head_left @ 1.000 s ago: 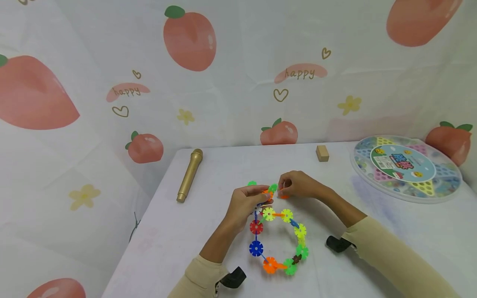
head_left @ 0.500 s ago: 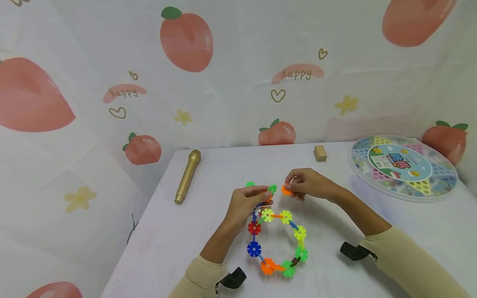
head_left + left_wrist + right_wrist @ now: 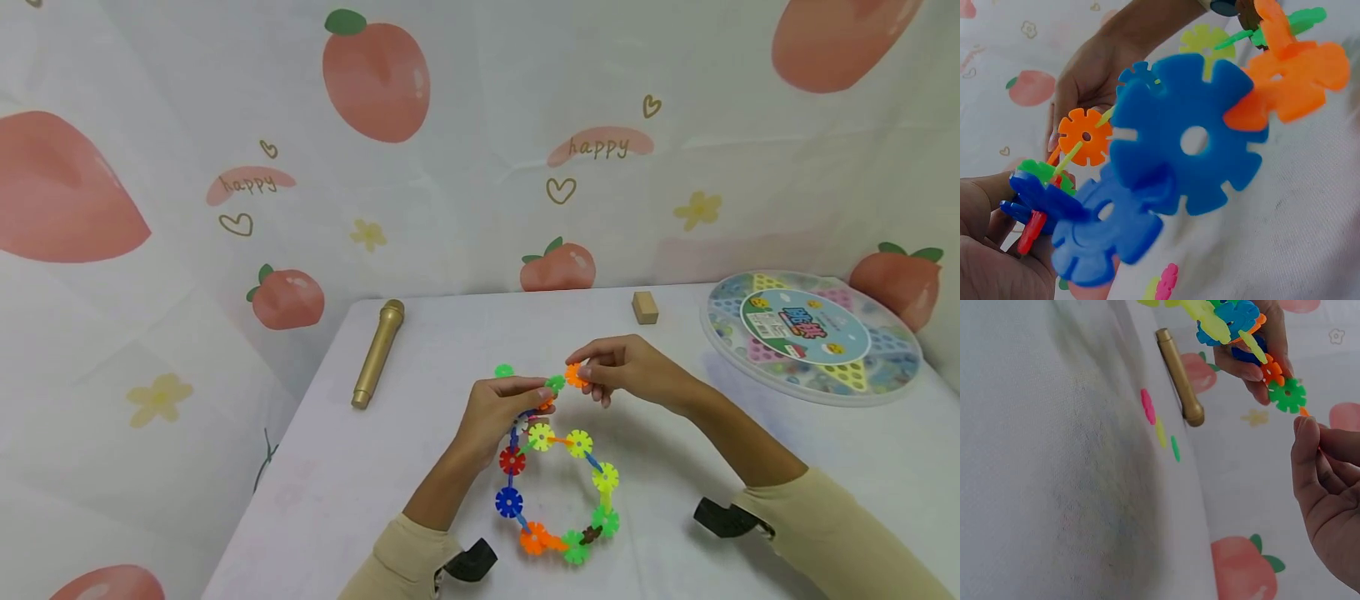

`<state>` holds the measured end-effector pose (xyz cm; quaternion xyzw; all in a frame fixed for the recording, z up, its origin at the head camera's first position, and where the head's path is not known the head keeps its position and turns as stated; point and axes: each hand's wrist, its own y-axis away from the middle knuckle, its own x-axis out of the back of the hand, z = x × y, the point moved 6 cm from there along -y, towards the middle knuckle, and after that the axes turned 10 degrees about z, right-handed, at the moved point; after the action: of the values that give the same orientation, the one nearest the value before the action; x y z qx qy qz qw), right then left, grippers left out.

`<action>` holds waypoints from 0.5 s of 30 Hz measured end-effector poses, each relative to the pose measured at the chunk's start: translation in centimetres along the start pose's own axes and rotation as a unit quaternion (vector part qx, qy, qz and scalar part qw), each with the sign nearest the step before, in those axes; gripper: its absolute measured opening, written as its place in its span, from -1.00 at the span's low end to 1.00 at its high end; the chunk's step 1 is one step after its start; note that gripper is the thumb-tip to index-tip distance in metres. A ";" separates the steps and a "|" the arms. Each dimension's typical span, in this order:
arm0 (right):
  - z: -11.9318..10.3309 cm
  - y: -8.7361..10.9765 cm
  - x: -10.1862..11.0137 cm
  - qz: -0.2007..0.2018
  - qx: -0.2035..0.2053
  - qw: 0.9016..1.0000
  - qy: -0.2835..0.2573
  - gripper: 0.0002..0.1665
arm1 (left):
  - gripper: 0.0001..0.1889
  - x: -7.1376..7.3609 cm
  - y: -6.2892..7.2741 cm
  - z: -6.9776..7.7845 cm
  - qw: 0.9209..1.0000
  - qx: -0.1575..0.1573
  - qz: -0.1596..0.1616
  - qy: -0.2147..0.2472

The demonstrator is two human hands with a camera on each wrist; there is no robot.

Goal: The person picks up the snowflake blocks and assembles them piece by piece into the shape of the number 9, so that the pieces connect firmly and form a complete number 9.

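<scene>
A ring of colourful plastic snowflake discs (image 3: pixel 509 502) hangs joined edge to edge below my left hand (image 3: pixel 491 417). Thumb and fingers of that hand pinch the chain near an orange disc (image 3: pixel 1272 370), and a green disc (image 3: pixel 555 382) sticks out past the fingertips. Between thumb and forefinger my right hand (image 3: pixel 630 367) pinches another orange snowflake disc (image 3: pixel 575 375), just right of the green one. In the right wrist view this orange disc shows as a sliver close to the green disc (image 3: pixel 1287 395); whether they touch I cannot tell. The left fingers partly hide the chain.
Loose pink (image 3: pixel 1148 407), yellow (image 3: pixel 1160 432) and green (image 3: pixel 1175 449) discs lie on the table beyond the left hand. A gold microphone (image 3: pixel 378 354) lies at the left, a small wooden block (image 3: pixel 645 307) at the back, and a round game board (image 3: pixel 813 337) at the right.
My right hand has lifted the orange disc from beside the left hand, drawn it right, then turned it to face the camera near the green disc. The left hand stays nearly still.
</scene>
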<state>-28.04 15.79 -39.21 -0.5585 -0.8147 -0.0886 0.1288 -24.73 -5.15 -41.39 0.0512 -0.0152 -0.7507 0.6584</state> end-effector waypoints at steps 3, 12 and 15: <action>-0.2 0.1 -0.1 0.000 0.007 1.000 -0.003 -0.65 | -0.71 -0.1 0.1 0.1 1.000 0.001 -0.002 0.005; -0.3 0.2 -0.1 0.001 0.005 1.000 -0.010 -0.63 | -0.72 -0.2 0.3 0.3 1.000 0.001 -0.006 0.005; -0.3 0.2 -0.2 -0.003 0.006 1.000 -0.012 -0.64 | -0.72 -0.2 0.3 0.3 1.000 0.001 -0.005 0.000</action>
<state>-27.76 15.63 -38.99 -0.5565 -0.8182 -0.0767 0.1220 -24.44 -4.97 -41.08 0.0519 -0.0157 -0.7543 0.6543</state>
